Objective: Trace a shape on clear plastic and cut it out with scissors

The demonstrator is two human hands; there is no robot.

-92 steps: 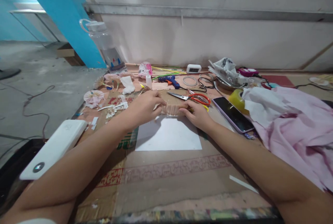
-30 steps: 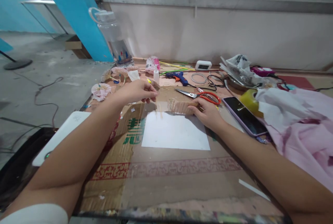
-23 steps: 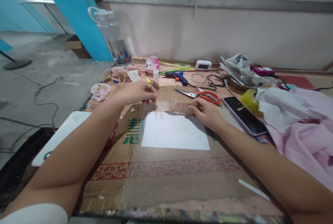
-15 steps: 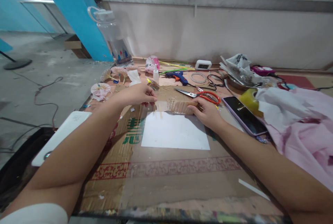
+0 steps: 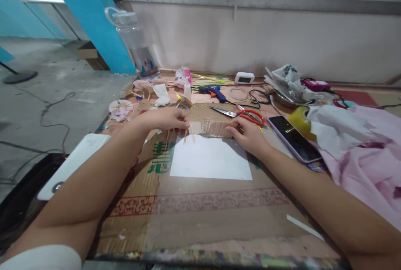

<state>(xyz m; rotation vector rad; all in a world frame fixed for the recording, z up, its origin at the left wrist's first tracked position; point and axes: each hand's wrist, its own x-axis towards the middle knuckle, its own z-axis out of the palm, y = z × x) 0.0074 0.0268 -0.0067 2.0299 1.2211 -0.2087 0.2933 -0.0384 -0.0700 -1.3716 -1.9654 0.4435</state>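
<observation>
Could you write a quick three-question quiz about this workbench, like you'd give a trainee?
1. Which hand holds the ribbed piece by the far edge of the white sheet?
2. True or false: the phone lies screen up.
3. The handles of the scissors are: A) blue, B) orange-red, C) white.

Key: 1. The right hand. 2. True. 3. B.
</observation>
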